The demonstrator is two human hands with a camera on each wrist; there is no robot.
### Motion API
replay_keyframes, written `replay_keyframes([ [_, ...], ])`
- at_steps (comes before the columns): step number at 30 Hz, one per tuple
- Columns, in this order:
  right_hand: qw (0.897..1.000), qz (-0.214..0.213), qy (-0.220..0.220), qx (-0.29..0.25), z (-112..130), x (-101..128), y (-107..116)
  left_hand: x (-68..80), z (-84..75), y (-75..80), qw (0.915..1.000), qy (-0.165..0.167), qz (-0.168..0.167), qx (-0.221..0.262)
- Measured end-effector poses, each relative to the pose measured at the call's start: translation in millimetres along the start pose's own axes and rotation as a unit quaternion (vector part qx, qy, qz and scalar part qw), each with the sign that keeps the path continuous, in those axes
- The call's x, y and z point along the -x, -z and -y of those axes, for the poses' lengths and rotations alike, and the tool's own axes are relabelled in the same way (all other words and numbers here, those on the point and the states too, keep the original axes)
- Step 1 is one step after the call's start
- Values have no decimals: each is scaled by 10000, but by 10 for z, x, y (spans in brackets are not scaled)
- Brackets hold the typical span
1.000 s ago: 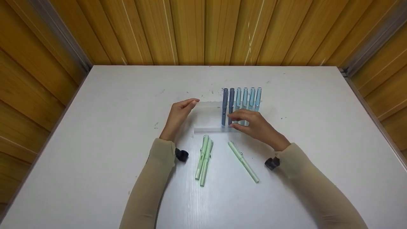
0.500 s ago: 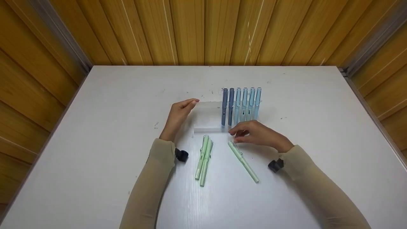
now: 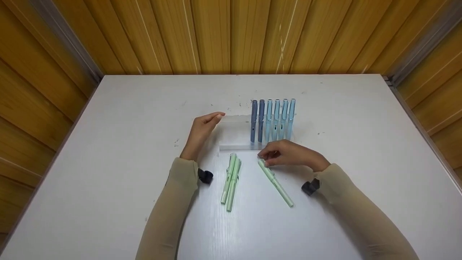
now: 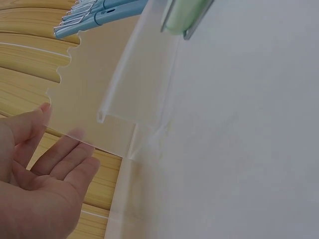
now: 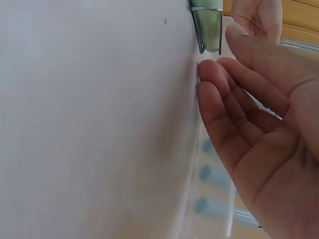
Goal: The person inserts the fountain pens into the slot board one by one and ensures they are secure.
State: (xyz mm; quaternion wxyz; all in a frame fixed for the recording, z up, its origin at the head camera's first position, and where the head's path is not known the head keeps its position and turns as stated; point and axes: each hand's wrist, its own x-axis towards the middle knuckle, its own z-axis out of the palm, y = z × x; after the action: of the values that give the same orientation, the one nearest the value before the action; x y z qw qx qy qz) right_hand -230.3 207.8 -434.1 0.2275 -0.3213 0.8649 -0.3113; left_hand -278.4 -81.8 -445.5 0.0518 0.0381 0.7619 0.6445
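My left hand [image 3: 203, 130] holds the left edge of a clear pen stand [image 3: 234, 133]; in the left wrist view, thumb and fingers [image 4: 75, 164] lie about its scalloped panel [image 4: 97, 79]. Two dark blue pens [image 3: 253, 121] and several light blue pens [image 3: 277, 117] stand upright in its right part. Just in front, my right hand [image 3: 288, 155] is at the cap end of a light green pen [image 3: 278, 186] lying slanted. Its thumb appears to touch that pen; in the right wrist view the fingers [image 5: 212, 102] are loosely bent, with a gap to the thumb.
Two more light green pens [image 3: 231, 184] lie side by side in front of the stand's left part. All this is on a white table [image 3: 144, 108], backed by a yellow wood-plank wall [image 3: 216, 36]. A small black camera sits at each wrist.
My right hand has moved from the upright pens down toward me, to the cap end of the right green pen. The left hand stays at the stand's edge.
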Motion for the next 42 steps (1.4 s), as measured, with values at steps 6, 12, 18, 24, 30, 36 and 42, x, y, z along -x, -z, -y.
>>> replay_keyframes([
  [6,9996,222,-157,-55,7,-16,-23,-9,-6,-7,10000,77,-18,-55],
  [12,9993,261,-244,-147,4,-29,-42,-17,11,-1,9999,40,-78,-102],
  [18,9991,306,-234,-156,26,-31,-51,-18,13,3,9999,29,-86,-75],
  [24,9987,354,-345,-130,69,-33,-54,-10,9,-1,10000,55,-45,-7],
  [30,9991,315,-247,-158,89,-35,-59,2,-1,-2,10000,15,-10,37],
  [36,9990,286,-330,-120,84,-63,-93,10,-16,-4,10000,-10,-29,55],
  [42,9984,301,-465,-146,95,-75,-112,0,-20,-9,9999,58,-78,-47],
])
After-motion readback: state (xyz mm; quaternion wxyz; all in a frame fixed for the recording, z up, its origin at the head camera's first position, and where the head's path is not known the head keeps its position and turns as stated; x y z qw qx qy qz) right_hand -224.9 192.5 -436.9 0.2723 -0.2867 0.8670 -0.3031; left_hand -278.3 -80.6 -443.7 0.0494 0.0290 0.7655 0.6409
